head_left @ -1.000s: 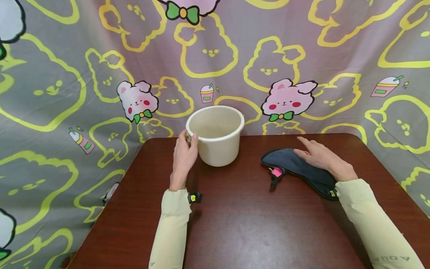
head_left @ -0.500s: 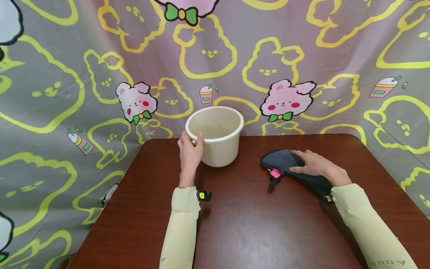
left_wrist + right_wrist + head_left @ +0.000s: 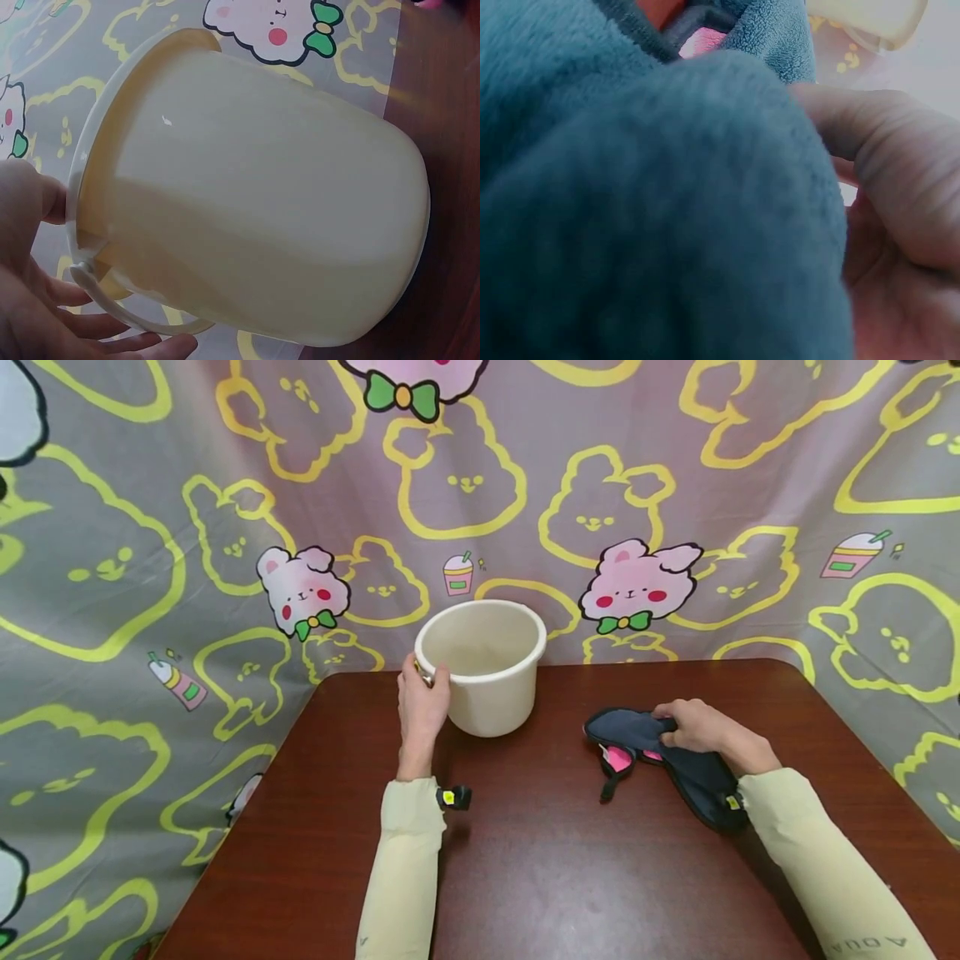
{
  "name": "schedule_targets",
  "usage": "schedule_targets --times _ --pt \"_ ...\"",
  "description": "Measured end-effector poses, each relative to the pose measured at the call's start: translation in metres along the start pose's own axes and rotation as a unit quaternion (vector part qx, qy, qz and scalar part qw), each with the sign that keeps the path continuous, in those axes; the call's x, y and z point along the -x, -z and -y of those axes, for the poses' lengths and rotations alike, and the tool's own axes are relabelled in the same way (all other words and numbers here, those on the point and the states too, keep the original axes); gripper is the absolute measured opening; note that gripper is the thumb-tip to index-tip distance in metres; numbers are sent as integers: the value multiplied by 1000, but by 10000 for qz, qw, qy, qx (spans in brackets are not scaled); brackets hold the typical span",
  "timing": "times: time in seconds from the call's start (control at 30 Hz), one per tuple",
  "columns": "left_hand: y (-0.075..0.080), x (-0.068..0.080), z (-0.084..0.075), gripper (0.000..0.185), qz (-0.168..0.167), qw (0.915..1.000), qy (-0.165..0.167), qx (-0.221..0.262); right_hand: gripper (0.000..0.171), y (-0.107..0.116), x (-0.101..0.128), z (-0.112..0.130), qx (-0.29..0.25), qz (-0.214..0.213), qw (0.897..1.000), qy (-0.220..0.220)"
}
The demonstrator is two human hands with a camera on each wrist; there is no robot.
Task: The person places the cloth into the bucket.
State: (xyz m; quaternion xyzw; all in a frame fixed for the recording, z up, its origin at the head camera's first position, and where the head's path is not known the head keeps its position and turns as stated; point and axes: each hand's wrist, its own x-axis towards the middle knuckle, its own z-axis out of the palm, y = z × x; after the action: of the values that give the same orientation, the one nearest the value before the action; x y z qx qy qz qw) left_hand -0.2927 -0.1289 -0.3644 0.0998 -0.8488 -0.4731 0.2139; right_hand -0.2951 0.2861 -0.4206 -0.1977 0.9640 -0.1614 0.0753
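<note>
A cream plastic bucket (image 3: 491,702) stands upright at the back of the table. My left hand (image 3: 423,702) holds it at the left side of its rim, near the handle joint. In the left wrist view, the thumb meets the rim and the fingers lie by the hanging handle (image 3: 142,322). My right hand (image 3: 697,727) pinches the upper part of a dark blue fleecy cloth piece (image 3: 693,781) with black edging, lying to the right. Pink patches (image 3: 617,758) and a short black strap (image 3: 609,787) show at its left. In the right wrist view, fleece hides most of the fingers.
The brown wooden table (image 3: 540,860) reaches back to a patterned curtain (image 3: 510,468) that hangs behind and on both sides. Between the bucket and the cloth piece is bare tabletop. A small black camera (image 3: 454,797) sits on the left wrist.
My right hand has come down onto the cloth piece and gathered its middle between thumb and fingers, showing more pink. My left hand has shifted slightly right, still at the bucket's rim.
</note>
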Motion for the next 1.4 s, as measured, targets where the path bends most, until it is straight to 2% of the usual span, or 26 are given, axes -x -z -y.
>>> schedule_targets --times 0.17,0.37,0.5,0.6,0.73,0.93,1.17,1.4 --pt "0 1 1 62 -5 10000 -24 42 35 6 6 -4 -192 -340 9992 -7" --pt "-1 2 1 61 -96 9998 -156 47 36 22 10 0 -326 -919 9952 -58" --pt "-2 1 0 60 -174 9994 -287 111 37 35 11 7 -458 -1338 9899 -63" --pt "-4 1 0 60 -209 9989 -380 159 37 44 11 15 -606 -1778 9822 -103" --pt "-4 0 1 59 -245 9984 -467 185 34 53 8 25 -792 -2477 9656 -72" --pt "-3 -1 2 58 -202 9985 -472 183 31 63 0 39 -1128 -3490 9302 115" --pt "-3 -1 3 58 -222 9985 -447 206 32 74 -5 59 -1517 -4106 8991 -51" --pt "-3 -2 4 57 -216 9984 -480 205 32 82 -12 73 -1801 -4777 8599 -35"
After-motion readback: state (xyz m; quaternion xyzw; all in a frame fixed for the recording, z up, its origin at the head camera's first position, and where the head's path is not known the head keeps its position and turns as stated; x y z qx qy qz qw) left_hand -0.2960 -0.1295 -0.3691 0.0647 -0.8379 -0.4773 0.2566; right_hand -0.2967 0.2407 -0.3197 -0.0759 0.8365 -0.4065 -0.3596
